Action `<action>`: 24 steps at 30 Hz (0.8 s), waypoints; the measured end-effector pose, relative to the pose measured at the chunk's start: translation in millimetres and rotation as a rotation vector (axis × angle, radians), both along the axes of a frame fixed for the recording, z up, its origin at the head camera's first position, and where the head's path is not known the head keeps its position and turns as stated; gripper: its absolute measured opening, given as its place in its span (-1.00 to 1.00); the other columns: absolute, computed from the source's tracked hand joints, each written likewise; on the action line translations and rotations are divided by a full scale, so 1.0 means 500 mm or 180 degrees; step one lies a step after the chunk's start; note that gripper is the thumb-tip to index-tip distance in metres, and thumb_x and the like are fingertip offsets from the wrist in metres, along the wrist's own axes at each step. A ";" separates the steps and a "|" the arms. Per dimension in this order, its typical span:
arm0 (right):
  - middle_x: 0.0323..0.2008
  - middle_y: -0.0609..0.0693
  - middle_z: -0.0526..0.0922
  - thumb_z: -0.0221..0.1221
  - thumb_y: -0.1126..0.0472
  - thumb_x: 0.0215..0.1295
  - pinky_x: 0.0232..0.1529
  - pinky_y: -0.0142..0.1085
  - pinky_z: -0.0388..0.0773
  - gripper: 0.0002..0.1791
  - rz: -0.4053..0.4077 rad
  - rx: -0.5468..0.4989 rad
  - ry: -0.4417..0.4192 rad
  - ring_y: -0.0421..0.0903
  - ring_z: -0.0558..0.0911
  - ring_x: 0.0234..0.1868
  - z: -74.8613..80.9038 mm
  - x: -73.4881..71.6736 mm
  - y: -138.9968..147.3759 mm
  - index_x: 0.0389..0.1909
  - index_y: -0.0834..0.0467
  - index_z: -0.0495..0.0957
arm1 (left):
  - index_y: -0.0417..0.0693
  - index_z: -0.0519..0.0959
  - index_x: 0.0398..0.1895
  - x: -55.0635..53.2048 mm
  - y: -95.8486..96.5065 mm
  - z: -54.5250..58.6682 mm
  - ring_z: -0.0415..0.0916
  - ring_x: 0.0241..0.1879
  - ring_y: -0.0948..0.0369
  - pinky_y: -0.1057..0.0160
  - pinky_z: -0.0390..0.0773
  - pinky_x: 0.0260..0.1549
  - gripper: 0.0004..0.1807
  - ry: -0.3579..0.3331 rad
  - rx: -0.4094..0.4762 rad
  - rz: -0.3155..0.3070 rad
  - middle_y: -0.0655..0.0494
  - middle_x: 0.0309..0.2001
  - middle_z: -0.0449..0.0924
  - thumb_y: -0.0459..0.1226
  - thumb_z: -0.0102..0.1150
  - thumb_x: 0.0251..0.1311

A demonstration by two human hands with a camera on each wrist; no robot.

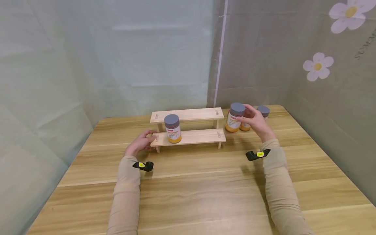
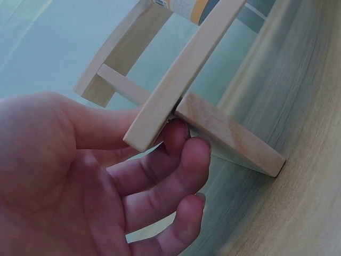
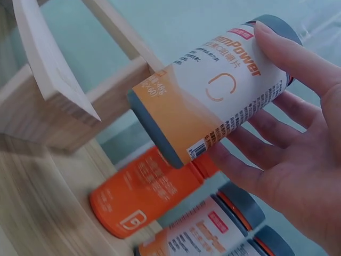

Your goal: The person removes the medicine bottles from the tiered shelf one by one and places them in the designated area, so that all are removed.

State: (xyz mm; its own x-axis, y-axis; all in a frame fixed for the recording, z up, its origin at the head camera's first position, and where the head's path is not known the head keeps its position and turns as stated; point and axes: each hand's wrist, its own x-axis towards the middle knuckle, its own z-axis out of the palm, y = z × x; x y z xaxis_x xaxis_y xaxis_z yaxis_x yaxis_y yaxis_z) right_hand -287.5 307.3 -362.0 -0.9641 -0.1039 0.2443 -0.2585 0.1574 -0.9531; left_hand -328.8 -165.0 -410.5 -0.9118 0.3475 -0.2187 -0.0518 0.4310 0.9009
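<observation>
My left hand (image 1: 142,142) pinches the left end of the lower board of a two-step wooden shelf (image 1: 199,136). In the left wrist view its fingers curl beneath the board (image 2: 181,80), beside a leg. One supplement bottle (image 1: 172,128) with a grey lid and yellow base stands on that lower step, left of its middle. Right of the shelf, my right hand (image 1: 257,123) holds a similar bottle (image 1: 234,117). The right wrist view shows this vitamin C bottle (image 3: 208,90) tilted, gripped near its lid between thumb and fingers, above the bottles behind it.
An orange bottle (image 3: 149,192) and a white-labelled bottle (image 3: 200,229) stand below the held one. Another grey-lidded bottle (image 1: 263,110) is at the back right, partly behind my hand. Curtains (image 1: 158,58) hang close behind the wooden table (image 1: 199,195).
</observation>
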 end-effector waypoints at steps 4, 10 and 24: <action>-0.06 -0.33 0.58 0.28 0.29 0.23 -0.02 -0.49 0.46 -0.49 -0.0019 -0.0014 -0.0056 -0.33 0.55 0.00 -0.002 0.001 0.012 0.18 -0.08 0.41 | -0.21 0.12 0.40 0.000 0.001 0.000 0.56 -0.46 0.35 0.32 0.50 -0.42 -0.48 -0.0012 -0.0025 0.0015 0.21 -0.40 0.56 -0.17 -0.17 0.49; -0.05 -0.34 0.57 0.26 0.31 0.25 -0.01 -0.50 0.46 -0.51 0.0008 0.0020 -0.0088 -0.35 0.55 0.00 -0.010 0.000 0.029 0.16 -0.09 0.40 | -0.22 0.11 0.40 -0.001 0.002 -0.003 0.56 -0.45 0.35 0.29 0.52 -0.38 -0.48 -0.0016 -0.0024 0.0010 0.18 -0.37 0.56 -0.18 -0.19 0.49; -0.03 -0.30 0.55 0.21 0.29 0.31 0.01 -0.46 0.46 -0.54 0.0164 0.0106 -0.0412 -0.30 0.52 0.03 -0.026 0.002 0.044 0.17 -0.08 0.37 | -0.23 0.10 0.40 0.003 0.002 0.003 0.57 -0.39 0.33 0.23 0.54 -0.30 -0.48 0.0041 -0.0088 -0.0006 -0.06 -0.15 0.58 -0.17 -0.23 0.51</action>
